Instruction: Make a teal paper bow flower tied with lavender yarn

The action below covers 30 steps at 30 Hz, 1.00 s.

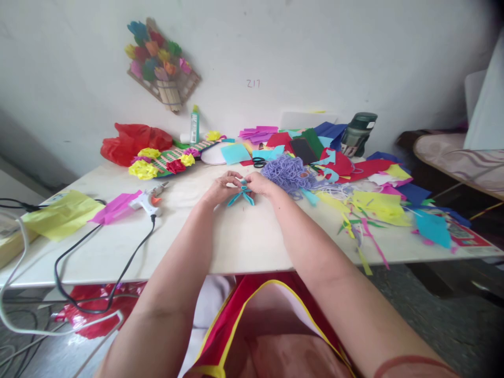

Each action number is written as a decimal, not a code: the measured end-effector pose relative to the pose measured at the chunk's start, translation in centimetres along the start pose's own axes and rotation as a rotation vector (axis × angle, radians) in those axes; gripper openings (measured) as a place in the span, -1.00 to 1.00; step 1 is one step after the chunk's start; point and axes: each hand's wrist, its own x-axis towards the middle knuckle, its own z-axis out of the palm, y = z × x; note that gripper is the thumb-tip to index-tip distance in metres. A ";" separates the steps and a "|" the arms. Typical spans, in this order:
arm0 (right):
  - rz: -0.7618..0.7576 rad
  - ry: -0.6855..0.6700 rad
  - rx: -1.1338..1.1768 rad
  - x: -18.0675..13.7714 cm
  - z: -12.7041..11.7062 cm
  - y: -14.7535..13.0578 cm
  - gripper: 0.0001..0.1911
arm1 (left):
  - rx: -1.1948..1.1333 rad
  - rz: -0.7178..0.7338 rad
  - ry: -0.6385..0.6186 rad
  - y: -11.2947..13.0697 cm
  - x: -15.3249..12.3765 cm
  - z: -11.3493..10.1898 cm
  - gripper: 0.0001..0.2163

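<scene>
My left hand (pixel 223 187) and my right hand (pixel 258 184) meet over the middle of the white table (pixel 244 241). Both pinch a small turquoise folded paper piece (pixel 241 196), whose strips splay out below my fingers. Just right of my right hand lies a heap of purple cord (pixel 289 173). A white hot glue gun (pixel 147 200) rests to the left, its black cable (pixel 118 273) running off the table's front edge.
Coloured paper sheets and scraps (pixel 378 205) cover the right half of the table. Scissors (pixel 259 162), a dark green bottle (pixel 357 134), a glue bottle (pixel 194 125), paper flowers (pixel 144 169), a red bag (pixel 132 142) and yellow paper (pixel 63 212) lie around. A flower craft (pixel 161 65) hangs on the wall.
</scene>
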 end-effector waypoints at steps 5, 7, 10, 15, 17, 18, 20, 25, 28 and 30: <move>-0.009 0.086 -0.036 1.2 0.9 0.7 -0.84 | 0.046 -0.057 0.089 -0.2 0.0 0.1 -0.79; -0.017 0.093 -0.059 1.3 1.2 0.7 -0.85 | 0.056 -0.131 0.111 -0.1 0.0 0.1 -0.77; -0.053 0.111 -0.112 1.3 1.4 0.6 -0.84 | 0.045 -0.237 0.127 0.3 -0.1 0.1 -0.71; -0.110 0.196 -0.231 1.5 1.5 0.7 -0.86 | 0.034 -0.324 0.095 0.6 -0.1 0.1 -0.73; -0.147 0.228 -0.286 1.6 1.4 0.7 -0.86 | -0.002 -0.329 0.091 0.6 -0.1 0.1 -0.74; -0.172 0.244 -0.317 1.6 1.3 0.7 -0.86 | -0.029 -0.325 0.092 0.6 0.0 0.2 -0.74; -0.218 0.275 -0.376 1.6 1.2 0.7 -0.85 | -0.071 -0.320 0.096 0.5 0.0 0.2 -0.74; -0.268 0.319 -0.404 1.7 1.2 0.8 -0.85 | -0.106 -0.300 0.125 0.1 -0.1 0.4 -0.72; -0.271 0.332 -0.430 2.0 1.4 0.9 -0.84 | -0.119 -0.323 0.121 0.0 -0.1 0.4 -0.71; -0.265 0.332 -0.455 2.1 1.3 1.0 -0.82 | -0.105 -0.343 0.130 0.0 -0.1 0.5 -0.71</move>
